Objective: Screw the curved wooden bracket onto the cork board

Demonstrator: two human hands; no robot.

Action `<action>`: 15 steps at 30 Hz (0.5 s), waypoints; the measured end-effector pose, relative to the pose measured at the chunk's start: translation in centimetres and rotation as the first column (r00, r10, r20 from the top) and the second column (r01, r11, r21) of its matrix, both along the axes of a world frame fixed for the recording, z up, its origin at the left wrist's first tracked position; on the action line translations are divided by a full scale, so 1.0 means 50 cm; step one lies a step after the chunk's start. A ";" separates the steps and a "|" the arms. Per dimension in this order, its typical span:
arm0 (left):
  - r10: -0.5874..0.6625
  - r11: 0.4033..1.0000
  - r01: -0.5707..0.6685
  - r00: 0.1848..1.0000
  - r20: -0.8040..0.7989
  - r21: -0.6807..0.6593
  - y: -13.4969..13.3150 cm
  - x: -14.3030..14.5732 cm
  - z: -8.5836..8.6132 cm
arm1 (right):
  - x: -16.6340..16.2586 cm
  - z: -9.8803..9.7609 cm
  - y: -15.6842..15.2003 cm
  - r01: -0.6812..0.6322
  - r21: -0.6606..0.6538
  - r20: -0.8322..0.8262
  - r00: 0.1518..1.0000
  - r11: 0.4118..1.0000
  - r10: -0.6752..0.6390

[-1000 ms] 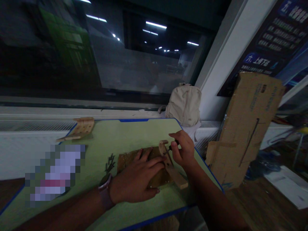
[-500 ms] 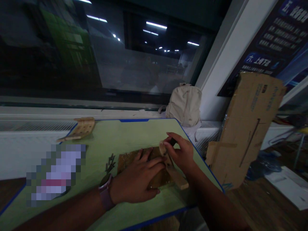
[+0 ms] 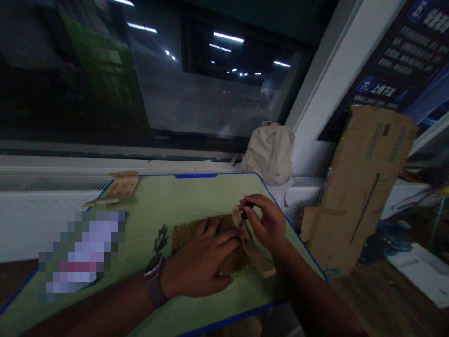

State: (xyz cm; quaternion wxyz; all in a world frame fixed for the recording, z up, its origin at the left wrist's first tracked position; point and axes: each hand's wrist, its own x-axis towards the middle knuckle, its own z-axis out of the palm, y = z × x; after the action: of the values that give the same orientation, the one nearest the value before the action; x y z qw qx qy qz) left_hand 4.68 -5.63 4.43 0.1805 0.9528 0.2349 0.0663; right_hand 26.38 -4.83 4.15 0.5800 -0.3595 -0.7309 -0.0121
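My left hand (image 3: pixel 203 257) lies flat with its fingers spread over a brown cardboard sheet (image 3: pixel 184 234), and its fingertips touch a light wooden piece (image 3: pixel 261 262). The piece is long, with a rounded far end and dark holes or fittings along it. My right hand (image 3: pixel 266 222) pinches a short black screwdriver (image 3: pixel 244 214), its tip down at the wooden piece's far end. Whether the tip sits in a hole or on a screw is too small to tell. Several dark screws or bolts (image 3: pixel 162 238) lie in a loose pile left of the cardboard.
The table (image 3: pixel 150 196) has a pale green top with a blue edge. At its far left corner are curved wooden parts (image 3: pixel 122 185). A blurred-out item (image 3: pixel 87 252) lies on the left. A beige backpack (image 3: pixel 269 152) stands behind the table, and a tall cardboard box (image 3: pixel 365 187) leans at right.
My right hand has turned slightly and shifted a little to the right, tilting the black screwdriver so that more of it shows. My left hand has stayed in place.
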 end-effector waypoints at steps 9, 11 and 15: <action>-0.007 1.000 0.007 1.000 0.012 0.013 0.004 -0.002 -0.009 | 0.015 0.008 0.011 0.263 0.175 0.079 0.957 0.949 -0.280; -0.007 1.000 0.007 1.000 0.006 0.012 0.005 0.000 -0.008 | 0.014 0.010 0.009 0.157 0.169 0.094 0.980 0.973 -0.175; -0.008 1.000 0.008 1.000 0.004 0.016 0.005 0.001 -0.005 | 0.007 0.007 0.003 -0.091 0.004 -0.012 0.996 0.996 0.091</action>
State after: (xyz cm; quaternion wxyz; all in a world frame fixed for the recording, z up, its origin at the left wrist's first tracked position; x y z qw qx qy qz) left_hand 4.72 -5.39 4.20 0.1738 0.9550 0.2300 0.0694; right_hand 26.74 -4.69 4.51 0.5852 -0.3248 -0.7429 0.0153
